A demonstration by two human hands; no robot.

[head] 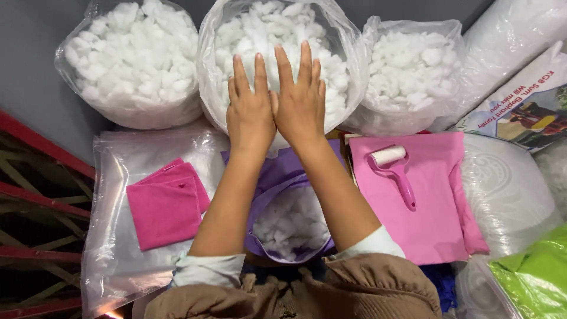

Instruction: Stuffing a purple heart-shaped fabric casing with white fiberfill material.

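While both arms stretch forward side by side, the scene reads from the body outward:

Sleeves: white cuffs under a brown ribbed knit, closest to the camera.

Purple cover: smooth thin fabric, lying under the forearms; its rounded opening shows lumpy white stuffing inside, just behind the wrists.

Left hand: flat, fingers straight and slightly spread, gripping nothing; palm down over the front edge of the middle bag.

Right hand: likewise flat and released, thumb side touching the left hand, fingertips reaching a little farther over the fluff.

Middle bag: clear crinkled plastic, round-mouthed, directly beneath and beyond both hands, heaped with soft white fibre clumps. Whether the palms press on the fibre cannot be told.

Pink cloth: folded, matte magenta square, left of the left forearm, on a glossy clear plastic sheet.

Lint roller: pink plastic handle with a white cylinder head, right of the right forearm, lying on a flat pale pink fabric.

Left bag: clear plastic, bulging, same cottony clumps, beyond and left of the left hand.

Right bag: smaller, same filling, beyond and right of the right hand.

Green plastic: shiny, crumpled, far right corner.
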